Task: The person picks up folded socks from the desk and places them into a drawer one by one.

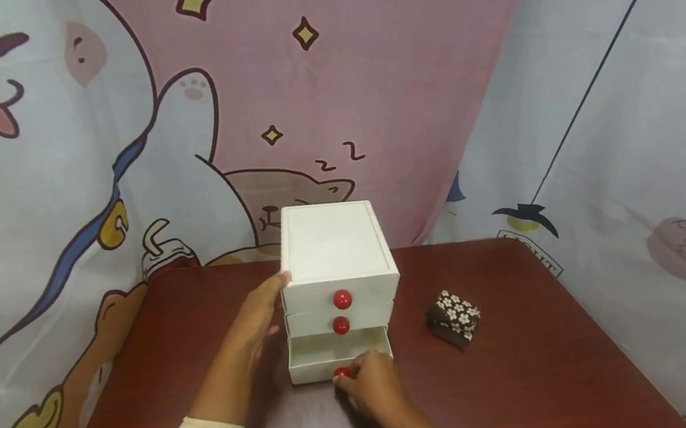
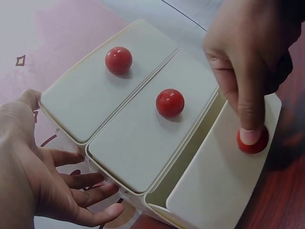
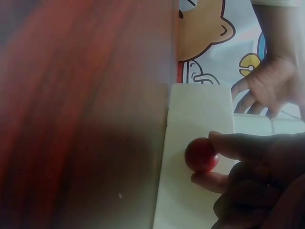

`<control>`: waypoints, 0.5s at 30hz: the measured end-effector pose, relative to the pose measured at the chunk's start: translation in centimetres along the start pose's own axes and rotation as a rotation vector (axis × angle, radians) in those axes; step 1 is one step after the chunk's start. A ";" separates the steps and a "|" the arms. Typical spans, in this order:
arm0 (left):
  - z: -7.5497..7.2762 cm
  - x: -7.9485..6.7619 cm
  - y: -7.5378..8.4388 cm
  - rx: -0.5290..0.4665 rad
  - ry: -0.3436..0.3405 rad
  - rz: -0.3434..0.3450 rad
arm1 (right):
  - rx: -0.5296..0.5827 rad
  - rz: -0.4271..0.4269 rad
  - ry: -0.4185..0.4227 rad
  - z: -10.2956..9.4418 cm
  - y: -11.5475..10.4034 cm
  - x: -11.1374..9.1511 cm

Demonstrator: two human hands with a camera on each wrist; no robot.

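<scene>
A white three-drawer box [image 1: 333, 240] with red round knobs stands on the table. Its bottom drawer [image 1: 310, 373] is pulled partway out; the two above are closed. My right hand [image 1: 375, 383] pinches the bottom drawer's red knob [image 3: 200, 155] between thumb and a finger, its other fingers curled in. Against the box's left side rests my left hand [image 1: 259, 315], thumb at the top edge. In the left wrist view, the fingers [image 2: 95, 195] of that hand spread loosely along the side. The drawer's inside shows only in part, with no contents visible.
A small folded dark item with white flowers [image 1: 454, 318] lies on the table right of the box. The reddish-brown table [image 1: 521, 378] meets a cartoon-printed cloth [image 1: 392, 92] behind and at both sides.
</scene>
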State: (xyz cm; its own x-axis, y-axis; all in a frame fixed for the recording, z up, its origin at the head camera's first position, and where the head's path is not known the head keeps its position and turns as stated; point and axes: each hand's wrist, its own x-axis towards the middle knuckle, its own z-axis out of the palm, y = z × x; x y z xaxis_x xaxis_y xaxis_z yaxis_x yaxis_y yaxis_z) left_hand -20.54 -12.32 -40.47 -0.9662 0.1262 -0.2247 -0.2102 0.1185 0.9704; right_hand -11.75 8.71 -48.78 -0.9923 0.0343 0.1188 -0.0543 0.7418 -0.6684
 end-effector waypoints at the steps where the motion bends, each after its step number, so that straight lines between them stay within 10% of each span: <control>1: 0.0 0.0 0.0 0.000 -0.002 0.001 | -0.007 -0.004 -0.005 -0.1 -0.1 -0.2; 15: 0.0 -0.2 0.2 0.011 0.001 0.001 | -0.132 0.000 -0.032 -0.8 -0.7 -2.5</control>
State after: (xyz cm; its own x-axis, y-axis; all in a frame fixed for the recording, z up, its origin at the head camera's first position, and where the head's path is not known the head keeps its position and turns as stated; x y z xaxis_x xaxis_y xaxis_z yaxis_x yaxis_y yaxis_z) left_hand -20.35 -12.33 -40.24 -0.9665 0.1258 -0.2236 -0.2075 0.1295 0.9696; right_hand -9.09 8.66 -48.03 -0.9955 0.0145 0.0939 -0.0414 0.8236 -0.5656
